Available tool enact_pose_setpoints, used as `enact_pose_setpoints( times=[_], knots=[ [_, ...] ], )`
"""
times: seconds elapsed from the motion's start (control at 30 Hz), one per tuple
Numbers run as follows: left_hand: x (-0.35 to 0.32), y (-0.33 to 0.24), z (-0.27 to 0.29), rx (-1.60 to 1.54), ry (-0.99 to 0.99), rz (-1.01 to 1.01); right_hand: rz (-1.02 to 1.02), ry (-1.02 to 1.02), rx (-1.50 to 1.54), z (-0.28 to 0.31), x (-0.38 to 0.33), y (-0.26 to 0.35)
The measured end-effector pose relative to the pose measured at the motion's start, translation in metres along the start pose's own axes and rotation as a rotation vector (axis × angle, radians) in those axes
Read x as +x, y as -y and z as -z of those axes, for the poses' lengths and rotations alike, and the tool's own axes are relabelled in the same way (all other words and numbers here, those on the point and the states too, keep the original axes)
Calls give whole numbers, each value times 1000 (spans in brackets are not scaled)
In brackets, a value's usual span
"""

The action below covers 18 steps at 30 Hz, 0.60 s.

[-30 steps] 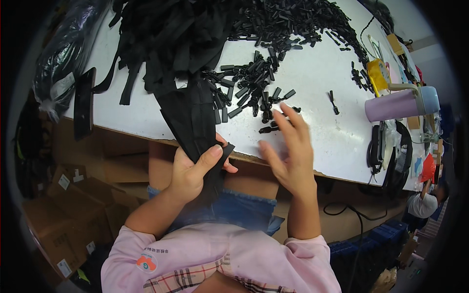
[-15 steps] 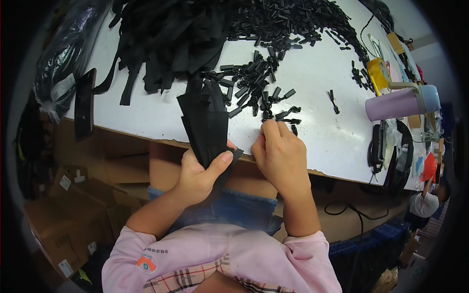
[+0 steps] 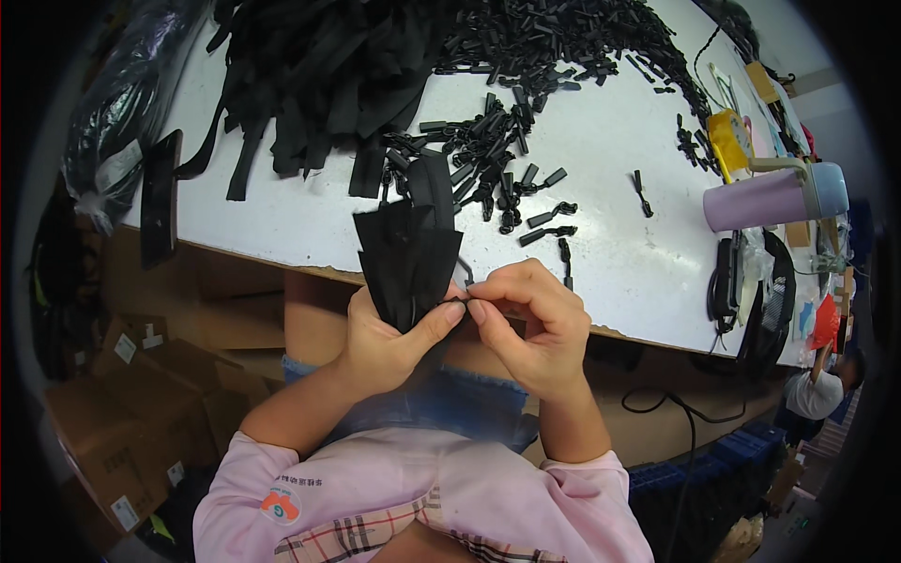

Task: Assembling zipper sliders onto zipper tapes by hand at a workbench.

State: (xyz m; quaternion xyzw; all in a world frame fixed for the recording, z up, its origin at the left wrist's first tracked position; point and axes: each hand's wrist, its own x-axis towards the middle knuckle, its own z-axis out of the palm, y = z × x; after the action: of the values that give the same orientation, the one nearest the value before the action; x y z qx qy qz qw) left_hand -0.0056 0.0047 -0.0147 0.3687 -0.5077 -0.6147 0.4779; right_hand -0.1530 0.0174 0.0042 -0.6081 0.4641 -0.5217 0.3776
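Observation:
My left hand is closed round a bundle of black zipper strips, whose cut ends fan upward over the table edge. Thumb and forefinger of my right hand pinch a small black zipper slider, its pull sticking up, at a strip end by my left thumb. The fingertips of both hands meet there and partly hide the slider. Loose zipper sliders with long pulls lie scattered on the white table just beyond my hands.
A heap of black strips covers the far left, beside a bigger pile of sliders. A dark phone lies at the left edge. On the right stand a purple tumbler and a yellow tape roll. Cardboard boxes sit below left.
My right hand has moved from the loose sliders back toward my left hand, bringing one slider to the strip end. The strip bundle has shifted slightly right.

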Motion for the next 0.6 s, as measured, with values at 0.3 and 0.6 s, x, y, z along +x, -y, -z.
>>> enact_pose_setpoints(
  times=[0.3, 0.6],
  knots=[
    [0, -6, 1, 104, -12, 17, 290, 37, -284, 0, 2, -3],
    [1, -4, 3, 40, -44, 39, 231, -42, -190, -10, 1, -5]
  ],
)
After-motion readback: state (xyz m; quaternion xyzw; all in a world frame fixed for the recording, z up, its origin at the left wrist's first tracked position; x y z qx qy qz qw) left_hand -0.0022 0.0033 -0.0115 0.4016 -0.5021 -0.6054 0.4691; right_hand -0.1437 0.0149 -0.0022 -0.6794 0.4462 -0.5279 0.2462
